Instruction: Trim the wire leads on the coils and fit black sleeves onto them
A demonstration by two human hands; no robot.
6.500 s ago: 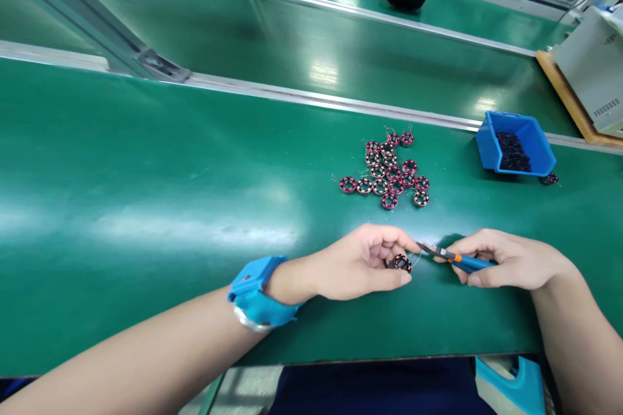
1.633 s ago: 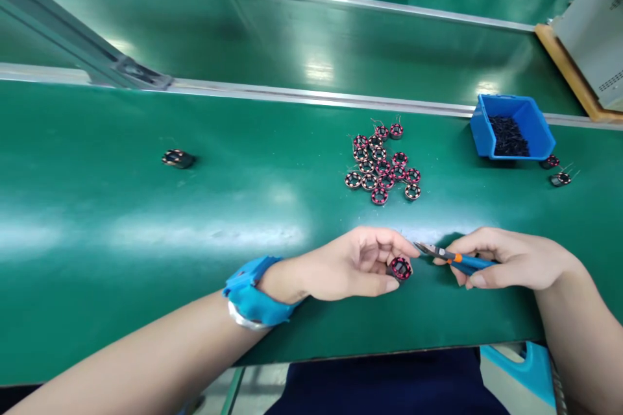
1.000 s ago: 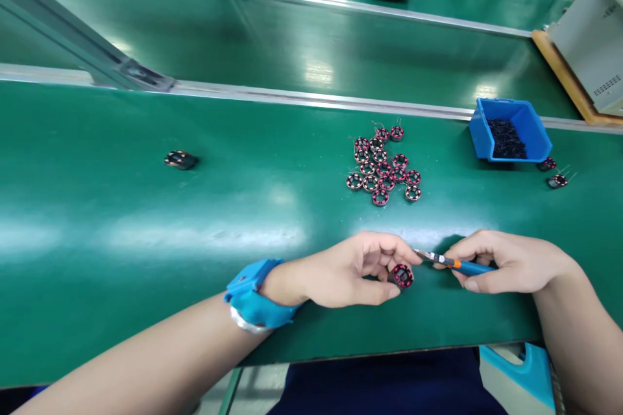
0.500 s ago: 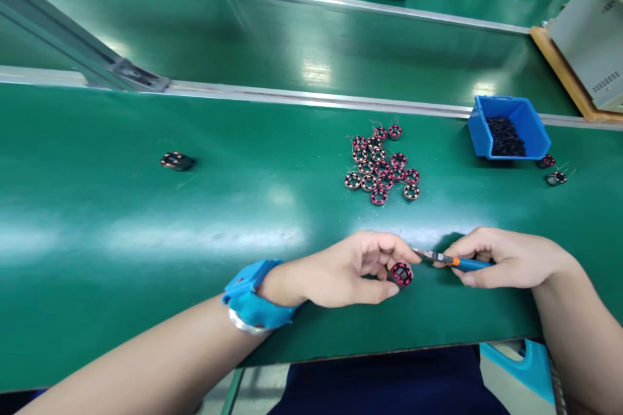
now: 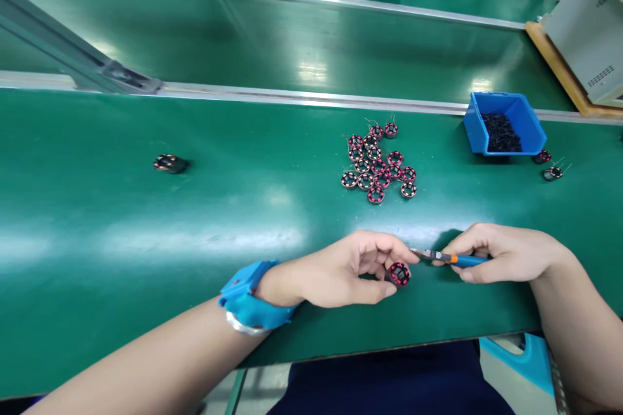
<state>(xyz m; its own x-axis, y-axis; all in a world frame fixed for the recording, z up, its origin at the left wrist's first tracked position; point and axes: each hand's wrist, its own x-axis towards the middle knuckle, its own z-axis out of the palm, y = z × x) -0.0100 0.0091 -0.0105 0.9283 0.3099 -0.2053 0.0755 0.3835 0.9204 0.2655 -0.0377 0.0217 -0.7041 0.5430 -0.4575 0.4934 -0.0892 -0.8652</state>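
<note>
Between the thumb and fingers of my left hand (image 5: 363, 269) is a small wound ring coil (image 5: 400, 274), dark with pink spots round its face. My right hand (image 5: 501, 254) is closed round a pair of pliers (image 5: 466, 260) with blue and orange handles. The metal jaws point left and reach the fingertips of my left hand, just above the coil. Whether the jaws touch a wire there is too small to tell. Beyond my hands lies a cluster of similar ring coils (image 5: 378, 166), several with thin wire ends sticking up.
A blue bin (image 5: 503, 123) of small black pieces stands at the back right, with two coils (image 5: 552, 173) beside it. One more coil piece (image 5: 170, 163) lies far left. A metal rail (image 5: 311, 96) crosses behind, and a grey machine (image 5: 586, 39) sits at the right.
The whole view has shifted slightly. Both hands keep nearly the same pose, with the coil in the left and the pliers in the right.
</note>
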